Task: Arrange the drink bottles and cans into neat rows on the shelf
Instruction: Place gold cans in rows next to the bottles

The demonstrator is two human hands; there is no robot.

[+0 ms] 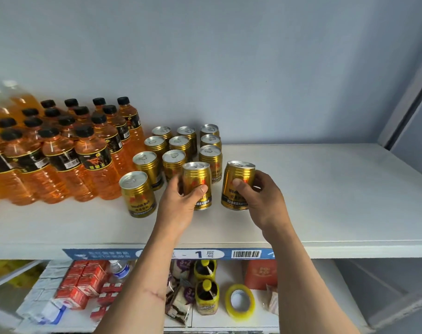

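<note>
Several gold drink cans (173,160) stand in rows on the white shelf (325,201), right of several orange bottles with black caps (89,155). My left hand (178,203) grips one gold can (197,179) at the front of the middle row. My right hand (260,201) holds another gold can (237,179), tilted slightly, just right of the rows. A further can (137,191) stands alone at the front left.
Larger orange bottles (5,104) stand at the far left. The shelf's right half is bare white board. The lower shelf holds red cartons (84,283), a water bottle (119,270), yellow-lidded jars (206,297) and a yellow tape roll (240,302).
</note>
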